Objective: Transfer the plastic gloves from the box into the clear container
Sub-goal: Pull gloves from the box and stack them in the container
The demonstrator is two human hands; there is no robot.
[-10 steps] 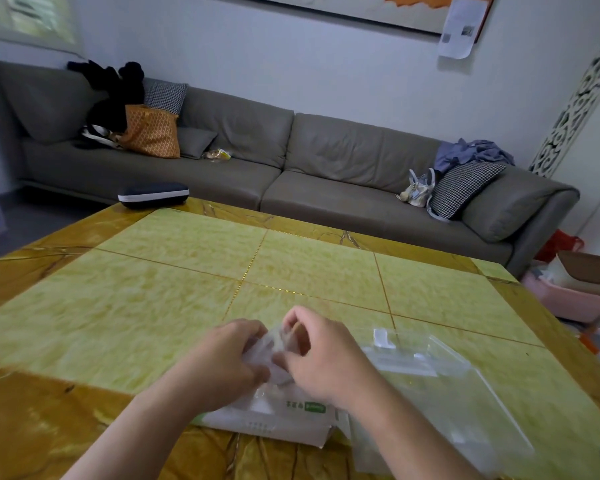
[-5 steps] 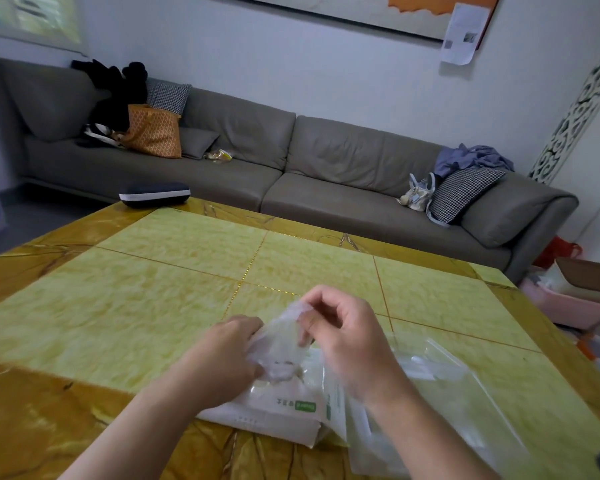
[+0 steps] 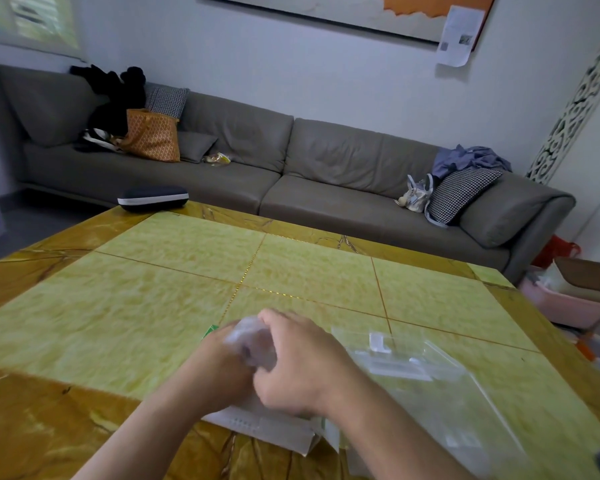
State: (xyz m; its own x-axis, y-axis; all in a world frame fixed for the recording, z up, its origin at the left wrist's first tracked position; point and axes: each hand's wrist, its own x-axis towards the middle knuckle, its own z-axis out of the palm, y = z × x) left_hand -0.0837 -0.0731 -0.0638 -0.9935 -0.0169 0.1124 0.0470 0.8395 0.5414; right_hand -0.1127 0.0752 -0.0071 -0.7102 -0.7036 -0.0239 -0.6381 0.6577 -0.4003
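Low in the middle of the frame we see both hands bunched together over the box (image 3: 267, 429), a white card carton lying flat on the yellow-tiled bench (image 3: 118, 323). The left hand (image 3: 219, 372) and right hand (image 3: 302, 368) each have a curled grip on a crumpled wad of thin, filmy gloves (image 3: 252, 341) between them. Just right lies the container (image 3: 430, 393), clear, flat and rectangular, running toward the lower right; its contents we cannot make out.
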